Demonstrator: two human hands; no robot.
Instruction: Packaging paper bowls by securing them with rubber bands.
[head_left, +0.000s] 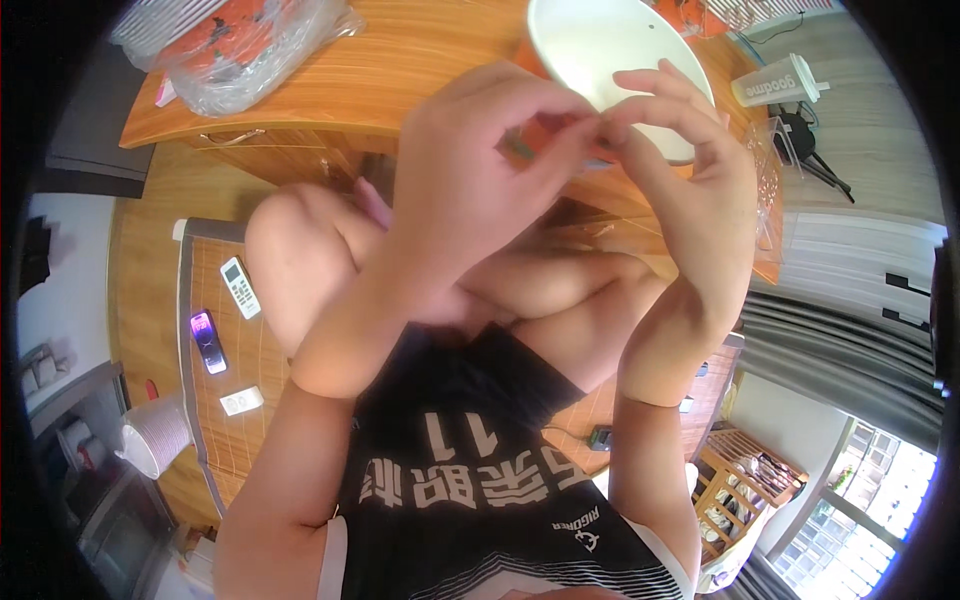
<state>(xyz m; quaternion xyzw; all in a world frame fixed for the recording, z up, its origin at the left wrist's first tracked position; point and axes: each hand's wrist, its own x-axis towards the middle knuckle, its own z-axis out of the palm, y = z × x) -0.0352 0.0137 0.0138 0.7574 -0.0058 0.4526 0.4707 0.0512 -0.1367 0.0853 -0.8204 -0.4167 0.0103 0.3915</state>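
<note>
Head view: a plastic-wrapped bundle (250,62) is seen on the wooden table (415,40). The left hand (470,150) is held pinched, its fingertips met before a white container (595,50) on the table by the similarly pinched right hand (705,185); whether anything is gripped cannot be told

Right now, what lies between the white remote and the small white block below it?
In the head view, a phone with a lit purplish screen lies between the remote and the block.
</note>
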